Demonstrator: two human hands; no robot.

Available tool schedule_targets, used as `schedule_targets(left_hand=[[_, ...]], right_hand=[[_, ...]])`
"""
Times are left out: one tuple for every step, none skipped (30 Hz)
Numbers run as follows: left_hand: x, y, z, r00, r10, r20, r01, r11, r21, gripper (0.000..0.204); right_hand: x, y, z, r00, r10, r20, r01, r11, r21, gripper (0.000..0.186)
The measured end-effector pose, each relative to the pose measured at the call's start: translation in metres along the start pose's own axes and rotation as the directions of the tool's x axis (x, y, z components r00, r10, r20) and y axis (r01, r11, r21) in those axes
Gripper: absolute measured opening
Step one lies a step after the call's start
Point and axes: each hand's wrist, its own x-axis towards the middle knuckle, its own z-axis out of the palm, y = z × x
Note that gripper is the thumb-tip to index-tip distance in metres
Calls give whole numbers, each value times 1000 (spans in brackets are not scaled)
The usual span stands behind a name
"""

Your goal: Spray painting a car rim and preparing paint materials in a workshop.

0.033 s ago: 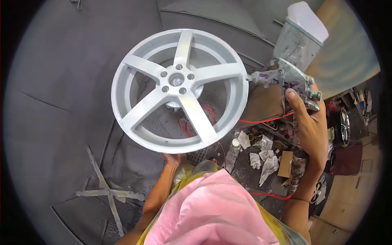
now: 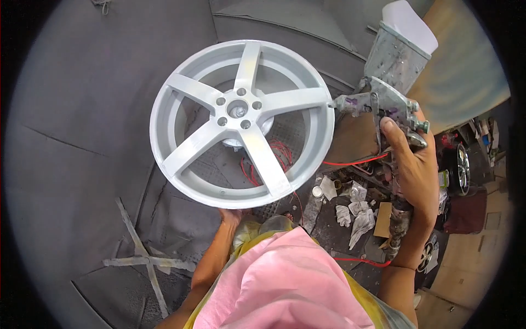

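Observation:
A white five-spoke car wheel rim [image 2: 256, 145] faces up in front of me, raised on a round white support [image 2: 233, 143] partly seen through its gaps. My right hand [image 2: 412, 164] is wrapped round the handle of a paint-stained spray gun [image 2: 395, 108], thumb along its side. The gun's nozzle points left at the rim's right edge; whether it touches cannot be told. On top of the gun sits a cup [image 2: 395, 57] with a white upper part. At the rim's near edge is my left hand [image 2: 230, 215], its fingers hidden beneath the wheel.
A red hose [image 2: 359, 263] runs to the gun's handle and lies coiled under the wheel. Crumpled papers [image 2: 361, 225], a can [image 2: 317, 191] and a cardboard piece [image 2: 382, 219] litter the floor. A cross-shaped stand [image 2: 145, 259] lies left; another wheel [image 2: 462, 170] stands far right.
The spray gun and my right hand have shifted very slightly left, toward the wheel. My left hand stays at the rim's near edge.

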Motion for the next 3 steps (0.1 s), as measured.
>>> schedule_targets(left_hand=[[-1,8,-1,998,-56,-23,56,998,33,83],[1,16,0,996,-80,37,76,992,100,86],[-35,27,-52,996,-81,32,78,992,102,86]], right_hand=[[4,-3,5,998,46,41,-46,999,4,19],[6,-7,9,998,52,26,-52,999,-3,19],[11,-8,15,999,32,4,-31,999,-16,19]])
